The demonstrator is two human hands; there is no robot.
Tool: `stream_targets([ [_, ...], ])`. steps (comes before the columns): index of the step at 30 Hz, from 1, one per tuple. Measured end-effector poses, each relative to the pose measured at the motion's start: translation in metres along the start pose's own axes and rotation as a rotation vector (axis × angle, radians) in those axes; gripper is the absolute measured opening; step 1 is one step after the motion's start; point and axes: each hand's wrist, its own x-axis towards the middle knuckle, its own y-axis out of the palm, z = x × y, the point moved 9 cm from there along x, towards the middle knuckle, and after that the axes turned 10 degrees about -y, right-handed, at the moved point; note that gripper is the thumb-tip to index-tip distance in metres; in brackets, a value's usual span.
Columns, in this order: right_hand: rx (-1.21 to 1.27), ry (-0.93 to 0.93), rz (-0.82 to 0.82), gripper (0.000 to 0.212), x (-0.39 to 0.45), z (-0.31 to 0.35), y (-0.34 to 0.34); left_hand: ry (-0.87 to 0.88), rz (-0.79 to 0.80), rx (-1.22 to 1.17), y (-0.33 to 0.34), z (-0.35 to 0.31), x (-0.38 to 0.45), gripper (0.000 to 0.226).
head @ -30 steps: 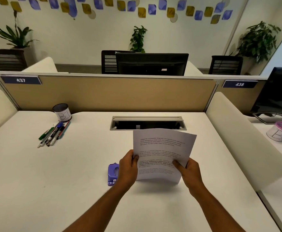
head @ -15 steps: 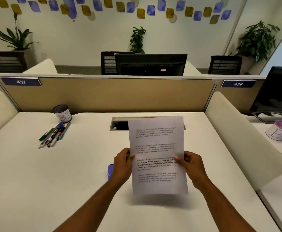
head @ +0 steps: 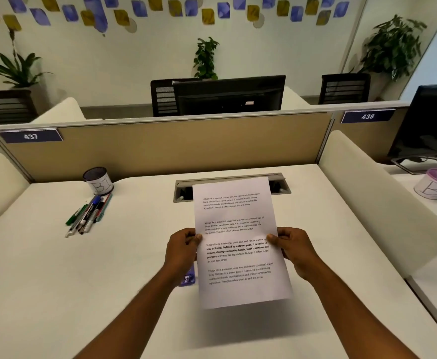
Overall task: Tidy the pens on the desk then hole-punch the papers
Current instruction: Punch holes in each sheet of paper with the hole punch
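The white desk (head: 56, 294) filled the lower view, backed by a tan partition (head: 186, 146) carrying a plate marked 437 (head: 31, 136). A grey cable slot (head: 183, 189) was sunk into the desk near the partition. Above the middle of the desk a printed sheet of paper (head: 240, 229) was held lifted and upright, its top edge covering part of the slot. The left hand (head: 182, 248) gripped the sheet's left edge, thumb on the front and fingers curled behind; the right hand (head: 294, 248) pinched the right edge in the same way. Just beside the left wrist, a purple hole punch (head: 187, 277) lay on the desk, mostly hidden by the hand and the sheet. Well apart to the left, a loose bunch of pens (head: 89, 213) lay flat on the desk, their far ends just beside a dark cup (head: 98, 180) with a label lettered B.
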Motion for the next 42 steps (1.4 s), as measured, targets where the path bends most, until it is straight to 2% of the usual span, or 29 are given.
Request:
stream_targets([
  [13,-0.111,0.116,-0.042,0.009,-0.029,-0.048,0.012,-0.164,0.045,-0.039,-0.020,0.057,-0.002,0.009],
  [18,-0.097,0.173,-0.052,0.011,-0.036,-0.063,0.016,-0.120,-0.023,-0.005,-0.043,0.067,0.000,0.011],
  [24,-0.133,0.214,-0.052,0.012,-0.032,-0.074,0.013,-0.073,-0.171,0.187,-0.073,0.077,0.022,0.017],
  [26,-0.144,0.234,-0.068,0.012,-0.031,-0.081,0.009,-0.072,-0.202,0.223,-0.078,0.082,0.030,0.007],
  [27,-0.151,0.246,-0.076,0.011,-0.031,-0.084,0.007,-0.083,-0.196,0.236,-0.078,0.086,0.035,0.002],
  [32,-0.197,0.301,-0.079,0.008,-0.025,-0.102,0.000,-0.235,-0.114,0.282,-0.071,0.110,0.054,0.028],
  [36,-0.218,0.322,-0.064,0.004,-0.015,-0.106,0.003,-0.225,-0.063,0.240,-0.062,0.110,0.063,0.030],
  [42,-0.193,0.360,-0.003,0.014,0.002,-0.108,0.017,-0.254,-0.022,0.140,-0.058,0.115,0.069,0.028],
])
